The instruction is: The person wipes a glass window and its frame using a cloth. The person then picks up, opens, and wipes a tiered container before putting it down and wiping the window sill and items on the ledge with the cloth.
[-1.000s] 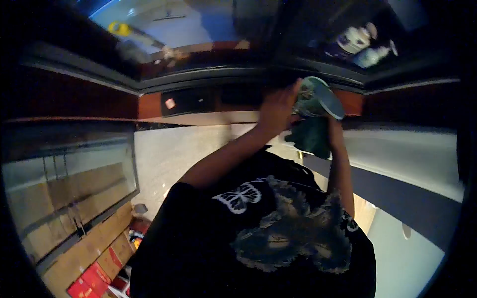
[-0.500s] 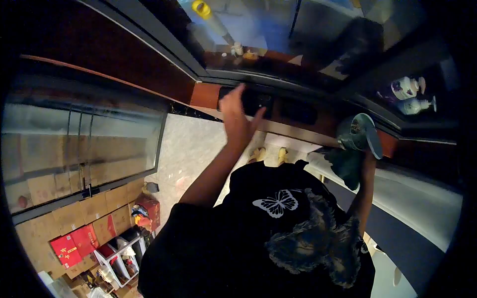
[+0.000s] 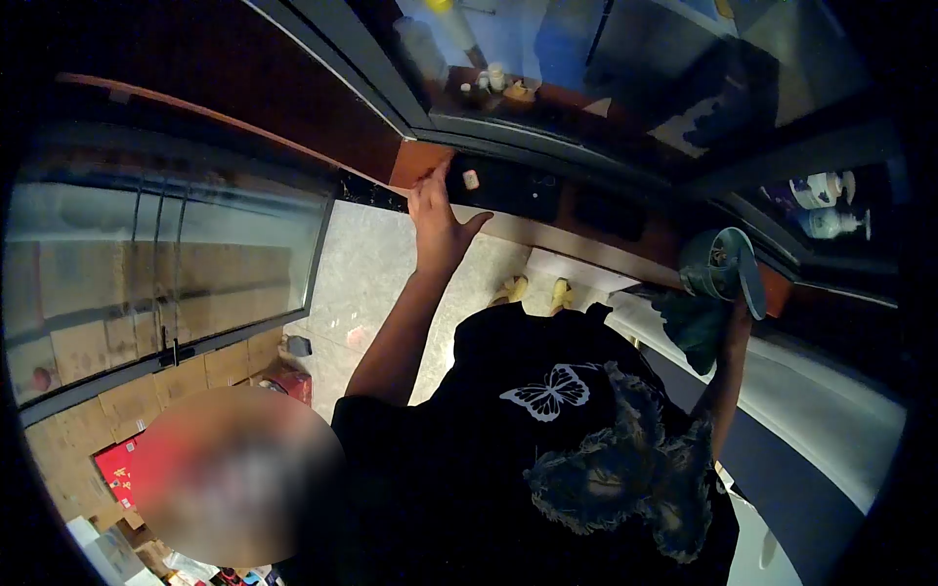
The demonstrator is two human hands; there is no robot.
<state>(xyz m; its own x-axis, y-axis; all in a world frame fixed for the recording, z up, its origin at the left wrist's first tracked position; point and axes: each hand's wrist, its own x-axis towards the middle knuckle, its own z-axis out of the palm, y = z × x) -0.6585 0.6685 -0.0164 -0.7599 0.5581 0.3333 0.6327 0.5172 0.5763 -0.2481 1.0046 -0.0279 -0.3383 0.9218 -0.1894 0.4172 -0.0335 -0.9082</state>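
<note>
My left hand is open, its thumb apart from the stretched fingers, at the reddish-brown wooden ledge. Its fingertips are by the ledge's left end; whether they touch it I cannot tell. Just right of them, a small pale pinkish object lies on a black panel. At the right, my right forearm reaches up to a green round container with loose bits inside and a pale disc at its side. That disc and the container hide my right fingers. Dark green cloth hangs below.
Dark-framed glass rises behind the ledge, with small bottles and pump bottles beyond it. On the left stand a glass-doored cabinet and cardboard boxes. My feet in yellow footwear are on the pale floor.
My left hand has moved left along the ledge, and the small pale object now shows. The view has shifted slightly. My right arm stays at the green container.
</note>
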